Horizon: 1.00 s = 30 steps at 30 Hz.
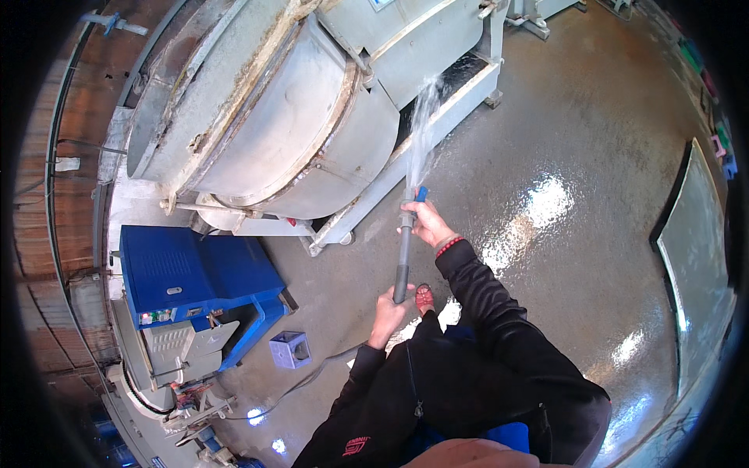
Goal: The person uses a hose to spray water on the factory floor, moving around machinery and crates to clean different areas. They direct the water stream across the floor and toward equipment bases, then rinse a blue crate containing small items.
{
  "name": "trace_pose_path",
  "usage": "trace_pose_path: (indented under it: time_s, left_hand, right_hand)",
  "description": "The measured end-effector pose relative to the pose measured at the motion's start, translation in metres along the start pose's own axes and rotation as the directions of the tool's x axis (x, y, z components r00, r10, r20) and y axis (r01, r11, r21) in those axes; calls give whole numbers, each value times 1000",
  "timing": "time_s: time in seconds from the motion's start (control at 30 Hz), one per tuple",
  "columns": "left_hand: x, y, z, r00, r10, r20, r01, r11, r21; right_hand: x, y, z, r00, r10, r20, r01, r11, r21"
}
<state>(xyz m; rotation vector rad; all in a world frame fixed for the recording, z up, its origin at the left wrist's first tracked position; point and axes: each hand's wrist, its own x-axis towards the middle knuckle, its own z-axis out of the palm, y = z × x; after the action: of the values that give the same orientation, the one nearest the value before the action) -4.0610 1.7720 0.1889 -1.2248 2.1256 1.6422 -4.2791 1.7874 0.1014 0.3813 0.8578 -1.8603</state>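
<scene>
Floor: wet grey concrete (562, 234), and it shone with bright glare patches.
Wall: red brick (70, 156) curved along the left side.
Machine: a big grey metal drum (265, 117) sat tilted on its frame.
Cabinet: a blue box unit (195, 273) stood just beside the drum.
Small item: a pale cube (290, 349) rested on the floor near the cabinet.

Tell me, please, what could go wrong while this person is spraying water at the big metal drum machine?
The floor is wet and shiny, and a sandalled foot stands on it, so a slip seems possible. Spray from the hose wand, held by the left hand and right hand, could drift toward the blue control cabinet beside the drum.
</scene>
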Motion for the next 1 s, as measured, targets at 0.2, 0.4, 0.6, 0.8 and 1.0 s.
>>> trace_pose_path:
  time_s: [0.2,0.4,0.6,0.8,1.0]
  left_hand:
    - [-5,5,5,993,-78,85,80,997,-23]
    - [-1,-14,26,966,2,257,-44,987,155]
    - [1,-4,32,956,-4,292,6,1000,-5]
    - [-10,10,34,979,19,201,-17,1000,-15]
    - [-3,-1,33,994,95,62,-100,992,73]
  right_hand:
    - [-15,4,-28,996,-67,-52,68,997,29]
    - [-70,-6,-57,955,-175,-239,188,982,32]
    - [-69,-16,-62,955,-183,-235,193,981,19]
    - [-61,-10,-60,970,-182,-163,182,983,-11]
    - [-29,-16,-37,989,-61,-135,55,997,-48]
